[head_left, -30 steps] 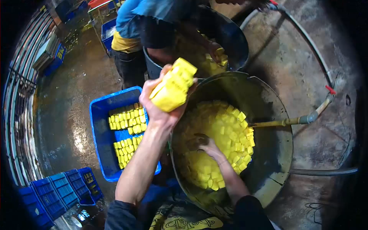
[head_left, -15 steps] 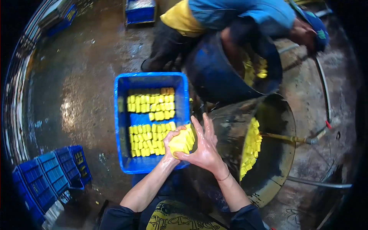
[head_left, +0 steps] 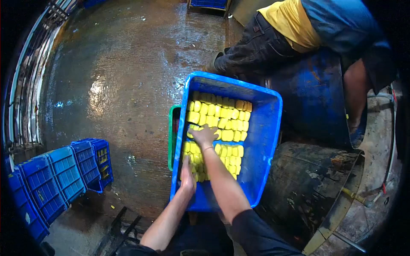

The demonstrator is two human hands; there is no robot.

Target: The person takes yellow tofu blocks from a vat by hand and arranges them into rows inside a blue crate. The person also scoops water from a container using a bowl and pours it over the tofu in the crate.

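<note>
A blue crate (head_left: 273, 128) holds rows of small yellow blocks (head_left: 230, 124), with a few orange ones at the back. My right hand (head_left: 205, 135) reaches into it, palm down with fingers spread over blocks at the left of the middle rows; nothing is gripped in it. Along the crate's left inner side, my left hand (head_left: 187, 176) is held on edge beside the front blocks, fingers stretched out and holding nothing. Part of the front rows is hidden by my right forearm.
A co-worker (head_left: 294, 25) bends over a dark blue drum (head_left: 316, 94) at the upper right. Another drum (head_left: 307, 183) stands right of the crate. Several blue crates (head_left: 64, 175) line the lower left. A green edge (head_left: 172, 136) shows beside the blue crate.
The view has swung left, toward the crate. The yellow blocks held between my hands half a second ago are out of them, and both hands are now inside the crate.
</note>
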